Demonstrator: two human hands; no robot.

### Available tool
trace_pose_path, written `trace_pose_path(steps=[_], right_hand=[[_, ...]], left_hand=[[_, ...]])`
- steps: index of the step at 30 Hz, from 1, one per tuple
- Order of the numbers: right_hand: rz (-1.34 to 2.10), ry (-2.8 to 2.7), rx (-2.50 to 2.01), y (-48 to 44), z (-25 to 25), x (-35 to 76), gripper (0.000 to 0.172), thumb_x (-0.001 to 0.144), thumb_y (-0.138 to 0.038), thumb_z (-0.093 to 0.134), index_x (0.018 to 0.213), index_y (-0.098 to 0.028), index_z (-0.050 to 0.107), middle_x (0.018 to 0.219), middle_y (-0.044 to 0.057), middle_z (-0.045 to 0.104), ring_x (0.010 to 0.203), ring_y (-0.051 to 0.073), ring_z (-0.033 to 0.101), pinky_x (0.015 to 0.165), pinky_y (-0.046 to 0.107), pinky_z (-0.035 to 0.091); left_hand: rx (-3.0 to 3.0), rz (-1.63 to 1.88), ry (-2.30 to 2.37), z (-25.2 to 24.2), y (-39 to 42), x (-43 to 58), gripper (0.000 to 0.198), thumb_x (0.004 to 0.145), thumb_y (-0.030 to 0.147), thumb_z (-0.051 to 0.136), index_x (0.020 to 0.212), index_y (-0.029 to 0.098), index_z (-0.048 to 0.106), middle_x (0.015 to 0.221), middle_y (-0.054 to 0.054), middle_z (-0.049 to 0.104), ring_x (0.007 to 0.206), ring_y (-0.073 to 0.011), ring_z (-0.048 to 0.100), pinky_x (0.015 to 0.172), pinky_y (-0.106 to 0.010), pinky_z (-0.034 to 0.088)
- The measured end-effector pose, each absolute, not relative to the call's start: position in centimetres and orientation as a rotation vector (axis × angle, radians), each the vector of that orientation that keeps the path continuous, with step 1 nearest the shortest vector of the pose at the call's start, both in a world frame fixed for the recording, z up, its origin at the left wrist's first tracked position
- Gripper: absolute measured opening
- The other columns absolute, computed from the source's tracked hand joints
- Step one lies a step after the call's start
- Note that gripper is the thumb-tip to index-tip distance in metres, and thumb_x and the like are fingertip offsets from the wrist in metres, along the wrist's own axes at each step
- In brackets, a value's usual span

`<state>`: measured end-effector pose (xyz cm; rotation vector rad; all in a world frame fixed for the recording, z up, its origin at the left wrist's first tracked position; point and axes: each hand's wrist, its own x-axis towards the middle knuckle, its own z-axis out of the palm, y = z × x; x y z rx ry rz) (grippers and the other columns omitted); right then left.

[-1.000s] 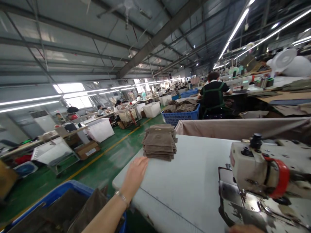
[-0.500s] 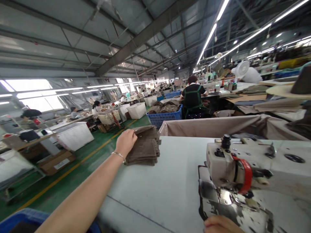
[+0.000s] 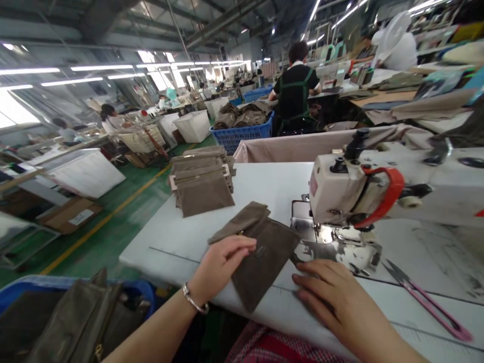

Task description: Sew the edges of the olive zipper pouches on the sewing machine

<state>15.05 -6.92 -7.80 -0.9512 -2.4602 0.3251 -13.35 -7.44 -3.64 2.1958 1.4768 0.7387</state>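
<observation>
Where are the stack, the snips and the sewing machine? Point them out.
Stack [image 3: 204, 190]: head view, on the flat of its front pouch.
Snips [image 3: 461, 331]: head view, on the pink bend of the handle.
Sewing machine [image 3: 329, 187]: head view, on its white head.

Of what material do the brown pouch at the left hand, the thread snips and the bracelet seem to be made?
Brown pouch: probably cloth, matt, from its dull, soft-looking surface.
Thread snips: blades probably steel, from their grey colour; the smooth pink handle may be painted metal or plastic.
Bracelet: probably polished silvery metal, from its bright highlights.
</observation>
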Motion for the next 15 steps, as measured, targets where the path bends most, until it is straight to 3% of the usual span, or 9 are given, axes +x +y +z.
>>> trace_pose_path(steps=[4,8,15], right_hand=[[0.322,-2.495,-0.922,-6.5,-8.4,15.5,0.021,0.093,-0.032,0.052,0.112,-0.03,0.063,0.117,0.004,0.061,0.107,0.024,0.054,0.088,0.044,0.046],[0.219,-2.541,-0.859,-6.1,-9.7,16.7,0.029,0.091,-0.037,0.054,0.119,-0.031,0.06,0.126,0.003,0.056,0.115,0.026,0.05,0.092,0.045,0.044],[0.068,-2.67,-0.74,-5.7,-11.3,18.9,0.041,0.088,-0.034,0.056,0.129,-0.034,0.055,0.134,0.0,0.053,0.12,0.029,0.048,0.098,0.046,0.04]], left_hand=[[2.184,0.83,1.715,-3.4,-4.1,-14.6,0.022,0.09,0.016,0.056,0.109,0.02,0.066,0.115,-0.007,0.061,0.111,-0.0236,0.053,0.102,-0.042,0.039],[2.228,0.726,1.749,-4.2,-2.1,-15.2,0.036,0.077,0.023,0.075,0.111,0.021,0.066,0.107,-0.007,0.06,0.103,-0.0254,0.053,0.097,-0.042,0.041],[2.239,0.732,1.723,-5.1,-2.2,-15.5,0.037,0.077,0.029,0.076,0.111,0.021,0.064,0.107,-0.005,0.055,0.104,-0.0229,0.05,0.099,-0.037,0.037]])
